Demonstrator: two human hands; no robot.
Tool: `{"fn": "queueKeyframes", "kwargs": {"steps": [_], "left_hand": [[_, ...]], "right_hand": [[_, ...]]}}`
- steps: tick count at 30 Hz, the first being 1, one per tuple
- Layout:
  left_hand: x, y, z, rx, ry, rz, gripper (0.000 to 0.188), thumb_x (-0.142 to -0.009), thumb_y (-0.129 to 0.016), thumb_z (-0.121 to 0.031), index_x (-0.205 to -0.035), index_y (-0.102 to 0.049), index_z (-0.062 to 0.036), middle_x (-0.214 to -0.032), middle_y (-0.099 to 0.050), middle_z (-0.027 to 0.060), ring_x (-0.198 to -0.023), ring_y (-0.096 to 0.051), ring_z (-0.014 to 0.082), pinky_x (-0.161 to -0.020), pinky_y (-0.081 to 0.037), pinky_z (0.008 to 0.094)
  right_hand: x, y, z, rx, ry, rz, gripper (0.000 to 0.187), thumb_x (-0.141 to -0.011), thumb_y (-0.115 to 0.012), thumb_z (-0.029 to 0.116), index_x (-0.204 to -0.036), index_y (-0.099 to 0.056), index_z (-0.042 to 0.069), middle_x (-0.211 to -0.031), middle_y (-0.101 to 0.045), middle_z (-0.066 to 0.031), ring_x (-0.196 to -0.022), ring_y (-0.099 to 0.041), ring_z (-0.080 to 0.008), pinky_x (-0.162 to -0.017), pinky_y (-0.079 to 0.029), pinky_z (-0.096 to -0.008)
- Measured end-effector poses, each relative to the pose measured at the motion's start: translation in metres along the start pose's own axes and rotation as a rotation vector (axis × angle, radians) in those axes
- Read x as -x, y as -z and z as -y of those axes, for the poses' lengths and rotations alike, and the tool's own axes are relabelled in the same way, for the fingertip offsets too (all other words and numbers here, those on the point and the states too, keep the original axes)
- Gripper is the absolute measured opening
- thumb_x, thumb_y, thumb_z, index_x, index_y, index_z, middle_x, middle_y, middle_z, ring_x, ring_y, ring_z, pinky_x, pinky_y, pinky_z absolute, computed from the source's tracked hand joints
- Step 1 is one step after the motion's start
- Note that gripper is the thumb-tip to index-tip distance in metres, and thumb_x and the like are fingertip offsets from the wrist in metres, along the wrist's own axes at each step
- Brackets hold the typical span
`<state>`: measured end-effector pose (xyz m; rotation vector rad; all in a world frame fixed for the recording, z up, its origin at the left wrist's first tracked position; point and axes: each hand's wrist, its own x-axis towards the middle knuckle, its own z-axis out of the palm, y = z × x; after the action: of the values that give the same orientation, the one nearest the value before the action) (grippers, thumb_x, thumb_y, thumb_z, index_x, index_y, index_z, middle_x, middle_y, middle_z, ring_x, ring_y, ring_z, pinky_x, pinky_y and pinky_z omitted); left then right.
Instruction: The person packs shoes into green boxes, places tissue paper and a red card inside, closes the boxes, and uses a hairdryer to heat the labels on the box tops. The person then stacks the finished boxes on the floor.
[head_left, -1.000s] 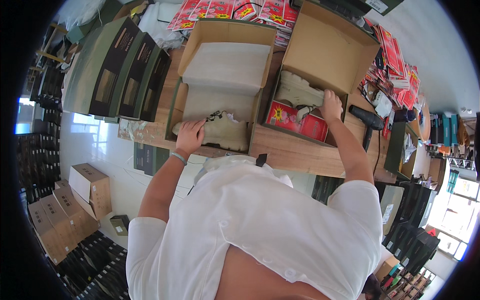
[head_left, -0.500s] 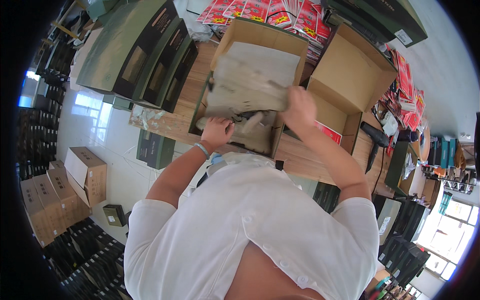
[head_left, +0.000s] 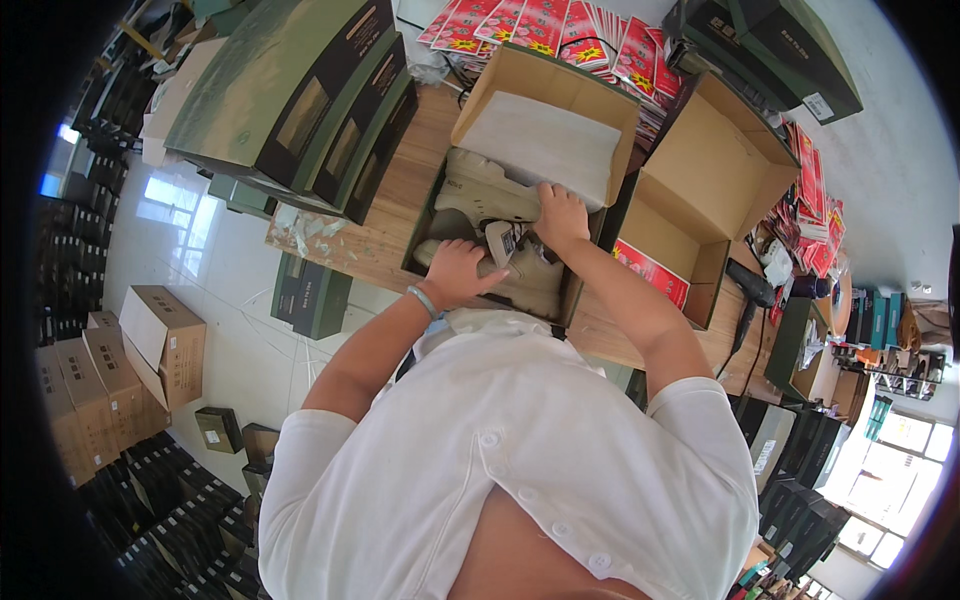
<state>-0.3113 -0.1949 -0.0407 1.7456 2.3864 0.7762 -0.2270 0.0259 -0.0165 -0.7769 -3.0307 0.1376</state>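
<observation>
An open shoebox stands on the wooden table in front of me, its lid side raised at the back. Two beige shoes lie in it on their sides: the far shoe along the white paper, the near shoe closer to my body. A hang tag and dark laces show between them. My right hand grips the right end of the far shoe, fingers bent over it. Over the left part of the near shoe rests my left hand, with its thumb stretched out to the right.
To the right is a second open box with a red printed leaflet inside. Beyond it lies a black hair dryer. Dark green shoeboxes are stacked at left. Red leaflets cover the back. Brown cartons stand on the floor.
The far shoe, raised and blurred before, has come down into the box beside the near one. The right hand moved left with it; the left hand's thumb has spread, and the hang tag now shows.
</observation>
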Motion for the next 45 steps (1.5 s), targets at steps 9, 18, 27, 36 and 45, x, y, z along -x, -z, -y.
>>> {"fn": "queueKeyframes", "kwargs": {"steps": [9, 18, 27, 36, 45], "left_hand": [[-0.027, -0.021, 0.007, -0.063, 0.358, 0.234, 0.056, -0.094, -0.048, -0.054, -0.081, -0.066, -0.0037, -0.063, -0.064, 0.0159, -0.063, -0.065, 0.0347, -0.054, -0.05, 0.047], [-0.028, -0.024, 0.013, -0.124, 0.405, 0.21, 0.041, -0.095, -0.052, -0.042, -0.082, -0.066, -0.0053, -0.071, -0.067, 0.0156, -0.068, -0.067, 0.0352, -0.057, -0.053, 0.0452], [-0.037, -0.037, 0.027, -0.197, 0.425, 0.401, 0.032, -0.092, -0.058, -0.031, -0.081, -0.069, -0.0037, -0.079, -0.069, 0.0151, -0.074, -0.068, 0.0327, -0.059, -0.056, 0.0454], [-0.051, -0.043, 0.027, -0.26, 0.517, 0.623, 0.029, -0.09, -0.061, -0.03, -0.086, -0.071, -0.0035, -0.088, -0.07, 0.0167, -0.079, -0.068, 0.0332, -0.066, -0.056, 0.0452], [-0.034, 0.003, 0.009, 0.003, 0.5, 0.502, 0.032, -0.089, -0.057, -0.03, -0.101, -0.07, -0.0035, -0.098, -0.069, 0.0176, -0.095, -0.066, 0.0368, -0.078, -0.053, 0.0465]], "right_hand": [[-0.001, 0.023, 0.001, 0.041, 0.052, 0.019, 0.074, -0.062, -0.087, 0.031, -0.12, -0.046, 0.01, -0.115, -0.056, -0.0114, -0.103, -0.059, -0.0355, -0.086, -0.049, -0.046], [-0.004, 0.017, -0.005, 0.05, 0.105, 0.028, 0.077, -0.06, -0.088, 0.035, -0.12, -0.046, 0.011, -0.111, -0.057, -0.0106, -0.101, -0.06, -0.0345, -0.084, -0.049, -0.0463], [0.003, 0.01, 0.002, 0.089, 0.086, -0.002, 0.081, -0.06, -0.087, 0.038, -0.123, -0.045, 0.01, -0.112, -0.055, -0.0107, -0.101, -0.059, -0.0332, -0.084, -0.048, -0.0452], [0.018, -0.015, 0.007, 0.105, 0.072, 0.029, 0.072, -0.068, -0.084, 0.027, -0.125, -0.043, 0.009, -0.115, -0.052, -0.011, -0.103, -0.056, -0.033, -0.087, -0.046, -0.0451], [0.012, -0.038, -0.006, -0.074, 0.092, 0.104, 0.07, -0.069, -0.082, 0.018, -0.126, -0.043, 0.01, -0.12, -0.051, -0.0113, -0.11, -0.053, -0.0344, -0.09, -0.044, -0.0475]]}}
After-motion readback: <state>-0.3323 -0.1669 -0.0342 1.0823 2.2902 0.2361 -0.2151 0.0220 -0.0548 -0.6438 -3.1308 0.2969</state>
